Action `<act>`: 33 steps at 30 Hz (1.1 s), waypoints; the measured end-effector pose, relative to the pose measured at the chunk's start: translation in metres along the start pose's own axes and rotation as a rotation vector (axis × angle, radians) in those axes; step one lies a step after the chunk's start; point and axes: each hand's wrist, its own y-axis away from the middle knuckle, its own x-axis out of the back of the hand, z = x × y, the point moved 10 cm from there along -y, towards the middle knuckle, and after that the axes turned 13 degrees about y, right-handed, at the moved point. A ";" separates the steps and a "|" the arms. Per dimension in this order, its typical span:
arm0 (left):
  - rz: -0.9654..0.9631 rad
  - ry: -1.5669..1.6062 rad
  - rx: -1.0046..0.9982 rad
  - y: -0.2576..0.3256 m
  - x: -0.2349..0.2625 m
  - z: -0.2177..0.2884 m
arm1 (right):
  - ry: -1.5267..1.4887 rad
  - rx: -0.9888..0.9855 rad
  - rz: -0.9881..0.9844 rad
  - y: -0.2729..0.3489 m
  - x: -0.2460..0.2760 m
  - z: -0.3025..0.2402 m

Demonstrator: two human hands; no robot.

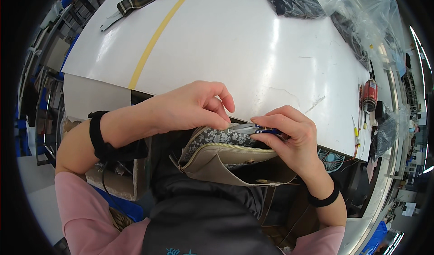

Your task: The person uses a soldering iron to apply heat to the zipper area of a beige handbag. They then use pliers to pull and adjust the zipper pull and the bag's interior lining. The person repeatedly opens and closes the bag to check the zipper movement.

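Observation:
A beige handbag (209, 164) rests on my lap against the table's near edge, its gold zipper undone. Its grey-and-white floral lining (216, 138) shows at the opening. Over the lining, my left hand (201, 108) has thumb and forefinger pinched together at the lining's upper edge. What lies between those fingertips is too small to make out. My right hand (296, 135) grips thread snips (245, 129) with a dark blue handle. The metal blades point left, close to my left fingertips. Part of the bag's right side is hidden beneath my right hand.
The white table (217, 51) carries a yellow stripe (158, 36) and a plaid strap (144, 1). Dark items in clear plastic (294, 2) lie at the back right. A red can (370, 95) stands at the right edge, above a small teal fan (331, 160). An open box (122, 182) is at left.

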 end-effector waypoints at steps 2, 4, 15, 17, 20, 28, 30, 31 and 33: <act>-0.007 0.008 -0.003 -0.001 0.000 0.000 | 0.011 0.007 0.004 0.000 0.000 -0.001; -0.006 0.011 0.006 -0.003 0.000 -0.001 | -0.016 -0.040 -0.009 0.001 -0.002 0.004; 0.111 -0.261 -0.181 0.018 -0.006 0.025 | -0.520 -0.537 -0.148 0.020 -0.018 0.051; 0.114 -0.573 -0.437 0.033 -0.012 0.037 | -0.402 -0.508 -0.242 0.026 -0.022 0.044; 0.131 -0.805 -0.727 0.053 -0.036 0.041 | -0.371 -0.463 -0.208 0.040 -0.025 0.041; 0.022 -1.046 -1.168 0.085 -0.126 0.005 | -0.367 -0.574 -0.026 0.114 -0.005 0.044; -0.037 -1.120 -1.232 0.088 -0.142 0.001 | -0.364 -0.609 -0.008 0.134 -0.001 0.044; -0.071 -1.184 -1.246 0.089 -0.150 -0.002 | -0.425 -0.654 -0.032 0.144 -0.003 0.043; -0.167 -1.181 -1.206 0.084 -0.159 -0.003 | -0.556 -0.736 -0.075 0.159 -0.008 0.037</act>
